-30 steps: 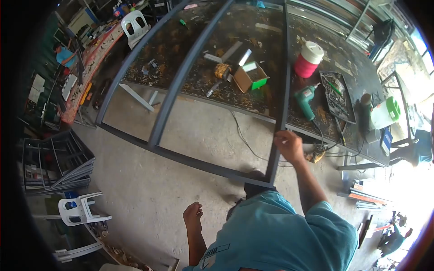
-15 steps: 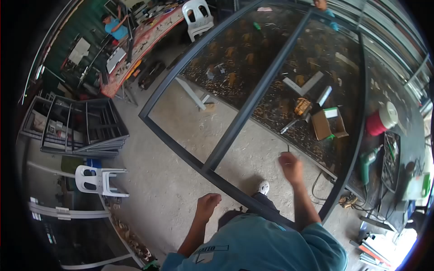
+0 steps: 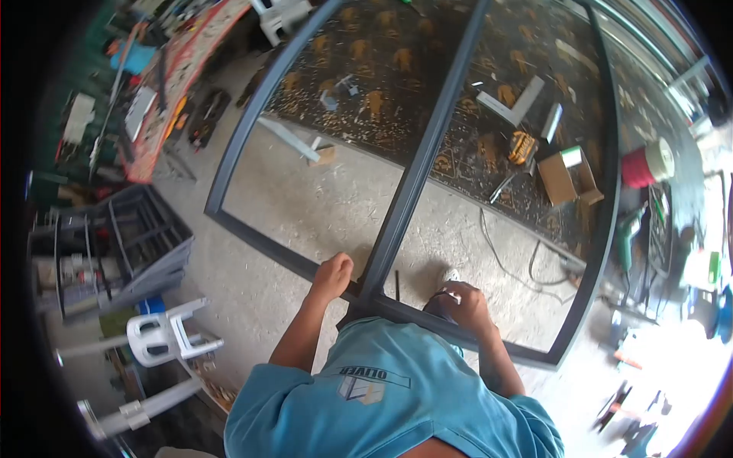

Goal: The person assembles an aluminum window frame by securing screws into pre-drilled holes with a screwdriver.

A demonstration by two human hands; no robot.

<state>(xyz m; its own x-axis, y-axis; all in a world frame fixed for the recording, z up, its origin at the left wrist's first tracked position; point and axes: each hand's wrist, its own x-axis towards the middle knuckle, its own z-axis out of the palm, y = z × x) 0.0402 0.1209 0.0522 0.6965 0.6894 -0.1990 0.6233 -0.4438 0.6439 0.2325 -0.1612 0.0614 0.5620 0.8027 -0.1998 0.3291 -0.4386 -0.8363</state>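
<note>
A large dark grey metal frame [image 3: 439, 130] with a middle bar lies across a worktable, its near end reaching out over the floor towards my body. My left hand [image 3: 334, 276] is closed on the near bar, just left of the joint with the middle bar. Over the right-hand opening, just beyond the near bar, is my right hand [image 3: 467, 305], its fingers curled together. Whatever may be inside those fingers is hidden. A thin dark stick-like piece [image 3: 397, 285] shows in the opening between my hands.
On the worktable [image 3: 466, 206] are a cardboard box [image 3: 565, 179], a yellow-black tool [image 3: 522, 147] and an L-shaped metal piece [image 3: 515, 107]. A green drill [image 3: 629, 237] and red-white jug [image 3: 647, 164] stand right. Left are a white chair [image 3: 156, 336], stacked frames [image 3: 122, 244] and a person [image 3: 130, 57].
My left hand has come up onto the frame's near bar. My right hand has drawn back towards my body and the near bar. The view has shifted, bringing my shirt further in.
</note>
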